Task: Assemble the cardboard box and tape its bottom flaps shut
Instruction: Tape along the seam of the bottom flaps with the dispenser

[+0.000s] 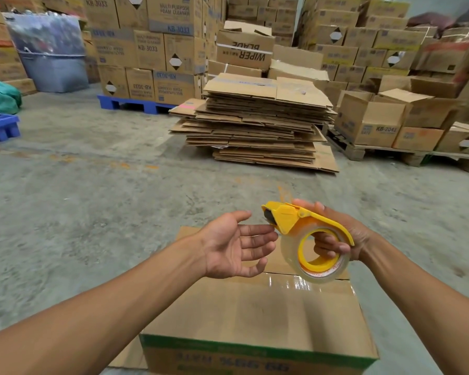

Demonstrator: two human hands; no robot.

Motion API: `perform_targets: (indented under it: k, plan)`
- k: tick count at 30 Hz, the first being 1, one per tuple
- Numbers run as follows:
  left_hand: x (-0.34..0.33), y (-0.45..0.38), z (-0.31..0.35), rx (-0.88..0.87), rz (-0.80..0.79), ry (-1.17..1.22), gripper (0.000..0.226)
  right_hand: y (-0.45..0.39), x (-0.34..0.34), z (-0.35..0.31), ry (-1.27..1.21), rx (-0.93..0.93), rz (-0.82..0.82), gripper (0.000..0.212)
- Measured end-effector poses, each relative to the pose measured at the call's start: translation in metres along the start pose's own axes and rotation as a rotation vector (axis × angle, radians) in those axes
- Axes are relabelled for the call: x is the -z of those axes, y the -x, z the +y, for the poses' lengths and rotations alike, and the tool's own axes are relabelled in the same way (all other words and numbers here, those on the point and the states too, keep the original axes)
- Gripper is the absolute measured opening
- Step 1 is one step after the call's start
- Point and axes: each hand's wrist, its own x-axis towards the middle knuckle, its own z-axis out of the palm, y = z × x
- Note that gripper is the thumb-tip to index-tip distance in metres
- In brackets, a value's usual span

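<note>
Both hands hovered above the cardboard box (255,315) standing on the concrete floor (92,198). Right hand (344,236) gripped a yellow tape dispenser (303,226) with its clear roll; left hand (233,247) was spread open, empty, just beside the dispenser's front end.

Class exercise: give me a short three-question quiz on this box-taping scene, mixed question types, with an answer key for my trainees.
1. True or false: the left hand grips the tape dispenser.
2. Which colour is the dispenser? A) blue B) yellow C) green
3. What lies stacked on the floor beyond the cardboard box?

Key
1. False: the right hand holds it; the left is open beside it.
2. B
3. A pile of flattened cardboard.
</note>
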Motion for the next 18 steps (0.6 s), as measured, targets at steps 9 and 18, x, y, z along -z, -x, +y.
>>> perform_targets:
  k: [9, 18]
  plan:
    - [0.0001, -0.0031, -0.0053, -0.050, -0.002, -0.032, 0.006, 0.0031, 0.0001, -0.0039, 0.037, -0.009, -0.016, 0.068]
    - [0.0000, -0.0062, -0.0079, -0.041, 0.004, -0.007, 0.004, 0.0053, -0.0016, -0.0075, 0.072, -0.041, -0.053, 0.067]
